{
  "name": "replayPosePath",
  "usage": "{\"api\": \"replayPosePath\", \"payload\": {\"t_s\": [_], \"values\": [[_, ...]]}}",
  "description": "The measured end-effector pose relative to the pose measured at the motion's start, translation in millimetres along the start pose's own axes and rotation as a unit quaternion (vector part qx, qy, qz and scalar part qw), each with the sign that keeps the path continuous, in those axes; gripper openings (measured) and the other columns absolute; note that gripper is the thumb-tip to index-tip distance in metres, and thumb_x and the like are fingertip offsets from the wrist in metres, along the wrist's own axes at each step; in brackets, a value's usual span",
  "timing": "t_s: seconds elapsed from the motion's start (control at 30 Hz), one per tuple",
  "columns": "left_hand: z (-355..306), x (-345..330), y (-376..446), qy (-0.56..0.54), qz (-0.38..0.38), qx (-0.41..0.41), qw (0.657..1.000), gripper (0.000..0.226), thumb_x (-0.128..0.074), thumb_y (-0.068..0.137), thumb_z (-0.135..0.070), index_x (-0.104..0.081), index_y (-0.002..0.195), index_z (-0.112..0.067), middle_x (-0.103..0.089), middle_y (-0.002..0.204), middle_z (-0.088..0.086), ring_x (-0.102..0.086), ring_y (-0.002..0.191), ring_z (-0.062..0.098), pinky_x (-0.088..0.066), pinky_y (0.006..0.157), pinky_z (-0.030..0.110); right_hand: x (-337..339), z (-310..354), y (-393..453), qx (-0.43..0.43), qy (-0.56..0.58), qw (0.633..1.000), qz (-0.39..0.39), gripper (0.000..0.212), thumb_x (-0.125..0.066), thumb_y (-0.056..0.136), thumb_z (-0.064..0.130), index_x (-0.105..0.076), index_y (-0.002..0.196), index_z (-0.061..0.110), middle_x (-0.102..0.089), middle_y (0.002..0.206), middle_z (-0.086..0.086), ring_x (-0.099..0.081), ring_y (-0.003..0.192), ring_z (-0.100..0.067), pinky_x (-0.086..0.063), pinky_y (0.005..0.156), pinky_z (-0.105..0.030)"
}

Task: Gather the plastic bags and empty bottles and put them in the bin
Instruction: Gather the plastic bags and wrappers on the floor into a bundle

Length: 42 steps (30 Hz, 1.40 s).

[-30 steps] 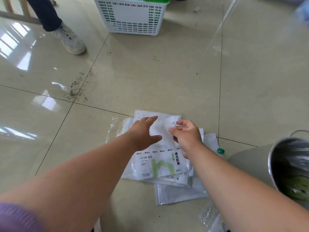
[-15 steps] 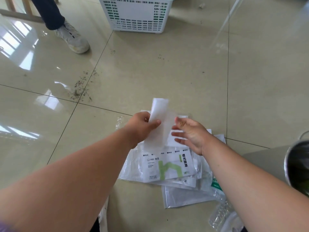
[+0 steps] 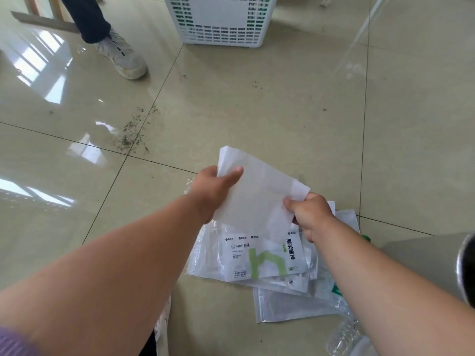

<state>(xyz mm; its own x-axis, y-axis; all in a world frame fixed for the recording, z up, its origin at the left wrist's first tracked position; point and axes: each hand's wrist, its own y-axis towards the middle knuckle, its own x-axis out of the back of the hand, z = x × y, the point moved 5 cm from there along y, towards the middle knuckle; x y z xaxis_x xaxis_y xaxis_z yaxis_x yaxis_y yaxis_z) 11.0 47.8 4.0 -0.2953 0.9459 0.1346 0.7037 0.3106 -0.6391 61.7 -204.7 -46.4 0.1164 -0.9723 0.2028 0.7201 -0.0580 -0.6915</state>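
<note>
Both my hands hold one translucent white plastic bag (image 3: pixel 259 199) lifted off the floor. My left hand (image 3: pixel 214 187) pinches its upper left corner and my right hand (image 3: pixel 309 214) grips its right edge. Under it, a pile of plastic bags (image 3: pixel 267 263) lies flat on the tiles, the top one printed with a green shape and text. A clear empty bottle (image 3: pixel 344 335) with a green label lies at the pile's lower right, partly behind my right forearm. The metal bin (image 3: pixel 442 263) shows at the right edge, lying toward me.
A white slotted basket (image 3: pixel 221 20) stands at the top centre. Another person's leg and white shoe (image 3: pixel 120 56) are at the top left. Dark crumbs (image 3: pixel 133 132) are scattered on the glossy tiles. A clear sheet (image 3: pixel 359 37) leans at the top right.
My hands picked the white bag off the pile, raised it and spread it out. My right hand shifted from the bag's middle to its right edge.
</note>
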Motion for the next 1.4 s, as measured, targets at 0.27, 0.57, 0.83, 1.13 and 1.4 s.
{"api": "replayPosePath", "payload": {"t_s": [0.27, 0.57, 0.83, 1.13, 1.4], "values": [[24.6, 5.8, -14.4, 0.528, 0.213, -0.001, 0.822, 0.011, -0.07, 0.09, -0.026, -0.068, 0.08, -0.027, -0.059, 0.076, -0.008, -0.058, 0.068, 0.019, -0.042, 0.059, 0.024, 22.2, -51.2, 14.5, -0.01, -0.437, 0.899, 0.022, 0.019, -0.071, 0.089, 0.023, -0.073, 0.104, 0.011, -0.073, 0.109, -0.007, -0.067, 0.099, -0.025, -0.052, 0.083, -0.029], [13.2, -1.8, 15.9, 0.376, 0.096, -0.077, 0.918, 0.024, -0.084, 0.084, -0.034, -0.067, 0.072, -0.024, -0.057, 0.068, -0.006, -0.054, 0.068, 0.022, -0.044, 0.058, 0.026, -69.9, -29.3, -29.4, -0.054, -0.019, 0.899, 0.435, 0.075, -0.087, 0.069, 0.043, -0.067, 0.133, 0.01, -0.074, 0.121, -0.011, -0.069, 0.112, -0.03, -0.055, 0.101, -0.043], [47.4, 6.5, 12.0, 0.053, 0.084, 0.209, 0.973, 0.081, -0.098, 0.077, -0.042, -0.056, 0.141, -0.012, -0.076, 0.127, 0.008, -0.074, 0.109, 0.026, -0.051, 0.101, 0.055, -57.8, -20.8, 11.6, -0.103, 0.138, 0.959, 0.225, 0.019, -0.071, 0.097, 0.022, -0.073, 0.113, 0.012, -0.077, 0.106, -0.01, -0.078, 0.088, -0.023, -0.061, 0.086, -0.041], [60.7, 42.8, 29.6, 0.085, -0.09, 0.126, 0.984, 0.008, -0.071, 0.073, -0.022, -0.076, 0.077, -0.017, -0.067, 0.088, 0.013, -0.061, 0.083, 0.031, -0.06, 0.082, 0.048, -13.7, -76.8, 39.7, 0.087, -0.629, 0.761, 0.133, 0.105, -0.072, 0.089, 0.053, -0.007, 0.166, 0.024, 0.007, 0.175, -0.011, -0.001, 0.161, -0.037, -0.025, 0.126, -0.045], [52.2, 82.9, 3.9, 0.072, -0.232, 0.073, 0.967, 0.028, -0.057, 0.081, -0.017, -0.047, 0.106, -0.023, -0.073, 0.114, 0.015, -0.07, 0.091, 0.03, -0.056, 0.063, 0.036, -28.4, -53.1, 23.9, 0.093, -0.624, 0.776, 0.005, 0.034, -0.041, 0.106, 0.043, -0.063, 0.102, 0.018, -0.071, 0.105, -0.01, -0.068, 0.097, -0.035, -0.046, 0.071, -0.035]]}}
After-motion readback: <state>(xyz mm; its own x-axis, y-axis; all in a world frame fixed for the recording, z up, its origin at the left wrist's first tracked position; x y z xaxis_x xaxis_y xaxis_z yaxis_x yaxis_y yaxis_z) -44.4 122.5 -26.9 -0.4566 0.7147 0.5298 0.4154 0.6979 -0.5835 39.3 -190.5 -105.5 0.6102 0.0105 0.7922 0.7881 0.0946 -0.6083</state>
